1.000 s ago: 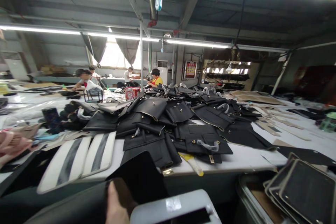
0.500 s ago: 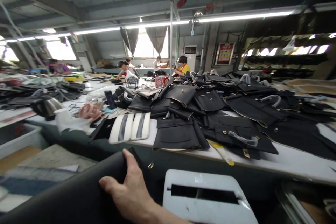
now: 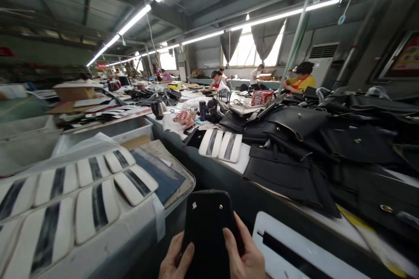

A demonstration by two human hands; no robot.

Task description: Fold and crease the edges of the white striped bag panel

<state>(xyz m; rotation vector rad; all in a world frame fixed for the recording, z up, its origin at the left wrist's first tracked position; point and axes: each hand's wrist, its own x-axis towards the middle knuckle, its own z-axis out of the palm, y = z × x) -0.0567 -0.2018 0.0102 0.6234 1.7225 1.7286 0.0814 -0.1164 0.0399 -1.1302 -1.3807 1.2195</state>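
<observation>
A black leather bag flap [image 3: 207,235] with rounded top corners and two small metal fittings near its upper edge stands upright in front of me. My left hand [image 3: 176,257] grips its left edge, thumb on the near face. My right hand [image 3: 245,250] holds the right edge, its thumb pressed on the front and fingers behind. The flap's lower end is cut off by the frame. To the right, partly behind my right hand, is a white plastic panel [image 3: 288,253] with a dark slot.
At left, white pieces with black stripes [image 3: 98,207] lie in rows on a covered surface. Black bags [image 3: 284,174] are heaped on the long table at right, beside two striped white pieces [image 3: 220,144]. A kettle [image 3: 159,109] stands farther back. Several co-workers [image 3: 299,80] sit beyond.
My view has swung left, bringing the rows of striped pieces into sight. The black leather is now upright before me, and my left hand has come into view holding it too.
</observation>
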